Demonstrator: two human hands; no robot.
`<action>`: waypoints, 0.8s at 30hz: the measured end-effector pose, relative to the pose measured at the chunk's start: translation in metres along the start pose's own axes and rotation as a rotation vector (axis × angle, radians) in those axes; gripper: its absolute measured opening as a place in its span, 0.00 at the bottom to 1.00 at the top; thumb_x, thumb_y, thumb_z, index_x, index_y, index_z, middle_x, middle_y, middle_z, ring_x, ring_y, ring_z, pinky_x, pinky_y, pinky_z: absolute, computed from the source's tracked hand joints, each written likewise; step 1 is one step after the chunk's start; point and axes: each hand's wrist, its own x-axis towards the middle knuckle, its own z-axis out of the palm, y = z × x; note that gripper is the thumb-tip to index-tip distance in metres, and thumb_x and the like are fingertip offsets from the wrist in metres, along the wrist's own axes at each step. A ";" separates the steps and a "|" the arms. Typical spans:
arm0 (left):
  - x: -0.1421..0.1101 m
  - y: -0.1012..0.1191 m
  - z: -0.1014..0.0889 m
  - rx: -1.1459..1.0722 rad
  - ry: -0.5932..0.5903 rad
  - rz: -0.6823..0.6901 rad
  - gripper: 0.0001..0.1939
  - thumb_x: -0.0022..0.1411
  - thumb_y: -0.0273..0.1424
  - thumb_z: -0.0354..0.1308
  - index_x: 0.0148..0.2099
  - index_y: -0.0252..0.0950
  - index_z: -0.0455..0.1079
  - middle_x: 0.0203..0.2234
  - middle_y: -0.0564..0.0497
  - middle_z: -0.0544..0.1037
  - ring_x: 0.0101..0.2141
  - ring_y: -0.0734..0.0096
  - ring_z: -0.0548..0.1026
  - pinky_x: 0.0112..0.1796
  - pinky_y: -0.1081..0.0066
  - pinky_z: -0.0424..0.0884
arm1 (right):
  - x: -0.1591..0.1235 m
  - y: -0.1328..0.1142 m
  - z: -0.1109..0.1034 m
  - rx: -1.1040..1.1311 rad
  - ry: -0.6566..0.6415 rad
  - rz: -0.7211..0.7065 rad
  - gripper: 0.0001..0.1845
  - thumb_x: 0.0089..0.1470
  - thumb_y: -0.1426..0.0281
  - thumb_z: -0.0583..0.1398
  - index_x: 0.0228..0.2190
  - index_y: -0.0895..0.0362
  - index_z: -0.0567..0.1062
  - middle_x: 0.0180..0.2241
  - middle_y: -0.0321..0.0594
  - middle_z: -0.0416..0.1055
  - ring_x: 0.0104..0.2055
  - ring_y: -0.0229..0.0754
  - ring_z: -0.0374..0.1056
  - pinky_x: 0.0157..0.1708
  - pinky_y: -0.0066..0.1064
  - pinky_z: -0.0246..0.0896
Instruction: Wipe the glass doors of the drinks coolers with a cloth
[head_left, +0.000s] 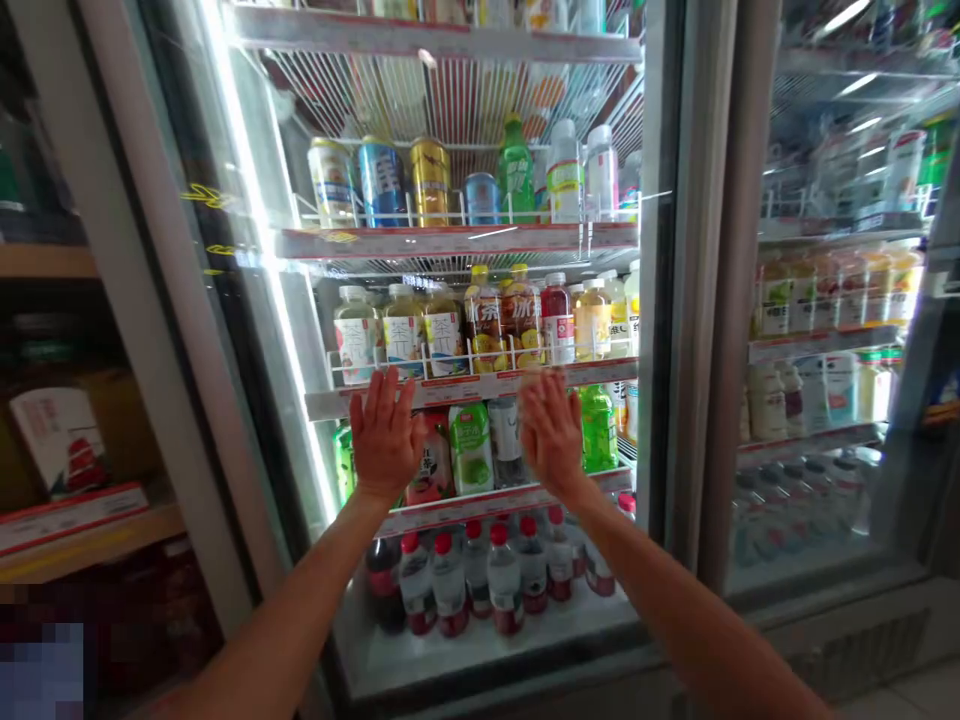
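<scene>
1. Left: our left hand (386,440) is spread, fingers up, holding nothing.
2. Middle: green-labelled bottle (471,450) shelved right of it, farther away. Nothing picked yet; what's left, we can't tell.
3. Right: our right hand (551,432) blurred, looks spread, empty; green bottle (600,430) beyond.

Lit cooler (390,678) bright inside; white light strip (259,205) at left nearly blown out. Left-hand shelving (45,262) dim, soft. Glare streaks on right-hand cooler (817,348), washed-out look. My right hand (551,430) blurred at fingers; my left hand (386,435) crisper. Wide-angle stretch, frames leaning at edges. Lower left corner pixelated.
</scene>
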 end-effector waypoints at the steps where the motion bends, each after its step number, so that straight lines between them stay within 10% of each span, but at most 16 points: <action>1: 0.000 0.000 -0.001 0.005 0.000 0.007 0.31 0.59 0.30 0.49 0.64 0.38 0.45 0.61 0.46 0.51 0.61 0.61 0.48 0.59 0.56 0.44 | 0.000 -0.016 0.002 0.021 -0.056 -0.085 0.29 0.54 0.71 0.50 0.58 0.51 0.54 0.61 0.43 0.50 0.64 0.47 0.40 0.60 0.49 0.39; 6: 0.000 -0.002 -0.002 0.009 0.000 0.013 0.31 0.59 0.30 0.49 0.63 0.38 0.47 0.61 0.45 0.52 0.61 0.61 0.48 0.59 0.57 0.44 | -0.018 -0.004 -0.008 0.032 -0.140 -0.239 0.28 0.54 0.72 0.52 0.57 0.52 0.56 0.60 0.43 0.53 0.64 0.45 0.41 0.60 0.47 0.38; 10: -0.001 -0.001 0.000 0.005 0.009 0.007 0.30 0.59 0.30 0.50 0.63 0.37 0.48 0.61 0.45 0.53 0.61 0.62 0.48 0.59 0.57 0.43 | -0.033 0.056 -0.019 -0.069 0.119 0.132 0.31 0.54 0.71 0.52 0.58 0.53 0.52 0.61 0.49 0.49 0.63 0.50 0.43 0.57 0.53 0.44; 13: -0.001 -0.001 0.000 -0.018 0.012 -0.005 0.30 0.59 0.31 0.49 0.63 0.38 0.48 0.61 0.45 0.53 0.61 0.61 0.48 0.59 0.57 0.43 | -0.032 0.054 -0.015 -0.080 0.227 0.291 0.31 0.55 0.71 0.51 0.59 0.54 0.49 0.61 0.50 0.48 0.64 0.51 0.43 0.56 0.54 0.46; 19: -0.001 -0.001 -0.001 -0.020 0.002 0.002 0.30 0.59 0.30 0.49 0.63 0.39 0.47 0.61 0.47 0.52 0.61 0.62 0.48 0.59 0.57 0.43 | -0.030 -0.018 -0.004 0.039 -0.117 -0.094 0.30 0.54 0.74 0.51 0.58 0.51 0.52 0.61 0.44 0.49 0.64 0.47 0.40 0.60 0.49 0.40; 24: 0.000 -0.001 -0.001 -0.008 0.007 0.010 0.31 0.59 0.30 0.50 0.63 0.37 0.48 0.61 0.45 0.52 0.61 0.61 0.48 0.59 0.57 0.43 | -0.038 0.037 -0.016 -0.037 -0.015 0.006 0.29 0.54 0.72 0.52 0.58 0.51 0.54 0.61 0.45 0.50 0.63 0.48 0.44 0.59 0.51 0.41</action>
